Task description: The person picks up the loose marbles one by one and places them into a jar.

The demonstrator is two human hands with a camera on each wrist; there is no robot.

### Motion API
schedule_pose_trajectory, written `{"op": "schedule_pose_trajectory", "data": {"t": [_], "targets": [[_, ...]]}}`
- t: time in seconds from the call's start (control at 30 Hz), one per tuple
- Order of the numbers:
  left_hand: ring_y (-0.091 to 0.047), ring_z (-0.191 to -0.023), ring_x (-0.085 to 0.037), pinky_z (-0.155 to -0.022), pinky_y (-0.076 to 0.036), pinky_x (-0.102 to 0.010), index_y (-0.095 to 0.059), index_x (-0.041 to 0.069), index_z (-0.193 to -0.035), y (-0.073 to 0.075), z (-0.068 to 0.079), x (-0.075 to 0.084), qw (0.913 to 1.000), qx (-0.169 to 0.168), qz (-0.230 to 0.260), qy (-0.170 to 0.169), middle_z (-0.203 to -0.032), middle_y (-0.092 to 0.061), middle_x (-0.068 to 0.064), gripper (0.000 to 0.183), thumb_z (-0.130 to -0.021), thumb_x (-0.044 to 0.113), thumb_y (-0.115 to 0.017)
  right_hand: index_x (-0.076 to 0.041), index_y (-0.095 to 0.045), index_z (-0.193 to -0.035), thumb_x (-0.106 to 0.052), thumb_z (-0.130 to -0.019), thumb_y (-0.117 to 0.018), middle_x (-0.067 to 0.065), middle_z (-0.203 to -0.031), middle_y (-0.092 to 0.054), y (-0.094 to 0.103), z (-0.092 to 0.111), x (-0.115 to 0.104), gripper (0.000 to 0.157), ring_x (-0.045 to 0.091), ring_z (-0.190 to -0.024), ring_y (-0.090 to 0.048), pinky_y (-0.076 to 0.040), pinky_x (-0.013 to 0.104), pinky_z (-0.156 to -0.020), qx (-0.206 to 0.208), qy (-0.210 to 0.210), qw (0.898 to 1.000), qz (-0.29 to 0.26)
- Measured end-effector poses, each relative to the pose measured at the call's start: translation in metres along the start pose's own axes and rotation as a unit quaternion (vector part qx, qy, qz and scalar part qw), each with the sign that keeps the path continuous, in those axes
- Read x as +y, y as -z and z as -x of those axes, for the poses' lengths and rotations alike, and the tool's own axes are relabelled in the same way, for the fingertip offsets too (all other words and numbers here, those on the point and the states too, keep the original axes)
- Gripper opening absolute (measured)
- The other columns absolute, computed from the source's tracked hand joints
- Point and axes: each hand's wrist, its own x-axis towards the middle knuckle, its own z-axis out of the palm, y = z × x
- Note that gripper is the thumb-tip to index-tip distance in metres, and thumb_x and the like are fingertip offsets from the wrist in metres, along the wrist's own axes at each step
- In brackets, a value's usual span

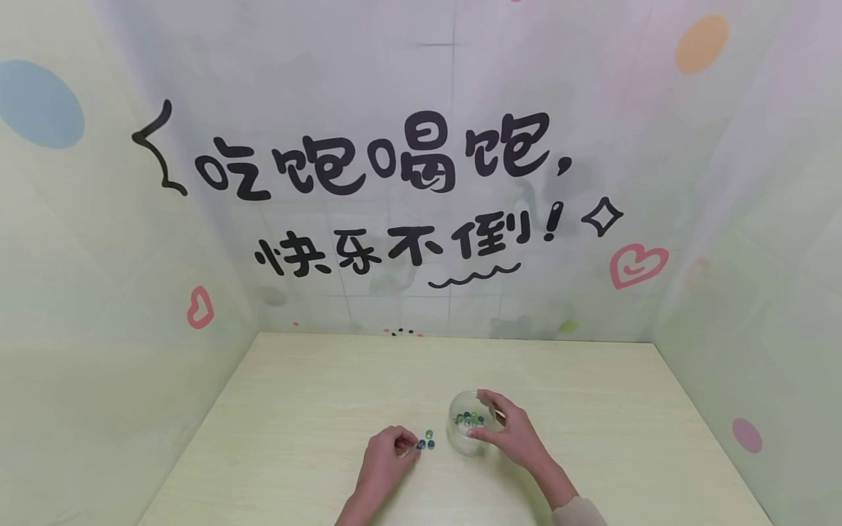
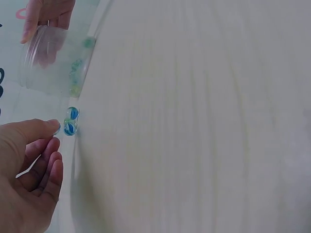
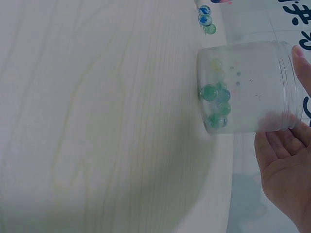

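Note:
My left hand [image 1: 388, 456] pinches a glass marble [image 2: 57, 127] between thumb and fingertips, low over the table. Right beside those fingertips, two blue-swirled marbles [image 2: 70, 127] and a green marble [image 1: 430, 434] lie close together on the wood. To their right stands a clear plastic jar [image 3: 248, 87], upright and without a lid. Several green and blue marbles [image 3: 218, 104] are gathered on its bottom. My right hand [image 1: 516, 431] grips the jar near its rim from the right side, thumb in front and fingers behind.
The pale wooden tabletop [image 1: 316, 387] spreads around both hands. A printed backdrop [image 1: 355, 88] with dark lettering rises behind the table, and pale side panels [image 1: 756, 329] enclose it left and right.

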Motion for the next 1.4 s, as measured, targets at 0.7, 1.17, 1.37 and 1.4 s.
{"op": "schedule_pose_trajectory", "data": {"t": [0.7,1.17,1.37,1.4], "targets": [[-0.055,-0.075,-0.001,-0.065,-0.049,-0.017,-0.071,0.015,-0.088,0.005,-0.002,0.005,0.9998,0.004,-0.015,-0.009,-0.084,-0.067,0.006,0.012,-0.08,0.011,-0.08,-0.005,-0.054,-0.139,-0.016,-0.08,-0.083,0.016,-0.141,-0.058,0.0,0.0,-0.002,0.067,0.04,-0.136,-0.049,-0.046,0.05,-0.109,0.001,-0.001,1.0,0.004],[-0.057,-0.078,-0.002,-0.068,-0.051,-0.017,-0.071,0.014,-0.089,0.007,-0.004,0.009,0.9998,0.006,-0.007,-0.016,-0.087,-0.069,0.005,0.013,-0.08,0.01,-0.079,-0.005,-0.054,-0.139,-0.016,-0.079,-0.084,0.016,-0.14,-0.059,0.0,0.0,-0.001,0.067,0.04,-0.136,-0.05,-0.046,0.051,-0.109,0.0,0.002,1.0,0.002],[-0.057,-0.079,-0.003,-0.069,-0.051,-0.017,-0.071,0.015,-0.09,0.008,-0.005,0.012,0.9998,0.005,-0.006,-0.017,-0.088,-0.069,0.006,0.012,-0.081,0.011,-0.079,-0.005,-0.054,-0.139,-0.017,-0.08,-0.083,0.016,-0.141,-0.059,-0.001,-0.001,0.001,0.067,0.04,-0.136,-0.05,-0.046,0.05,-0.109,-0.003,0.001,1.0,0.005],[-0.057,-0.079,-0.003,-0.069,-0.051,-0.017,-0.071,0.014,-0.09,0.009,-0.005,0.013,0.9998,0.005,-0.005,-0.018,-0.087,-0.069,0.005,0.012,-0.081,0.011,-0.079,-0.005,-0.054,-0.139,-0.017,-0.08,-0.083,0.016,-0.141,-0.059,0.0,-0.001,0.001,0.067,0.04,-0.136,-0.05,-0.046,0.051,-0.109,-0.003,0.003,1.0,0.006]]}}
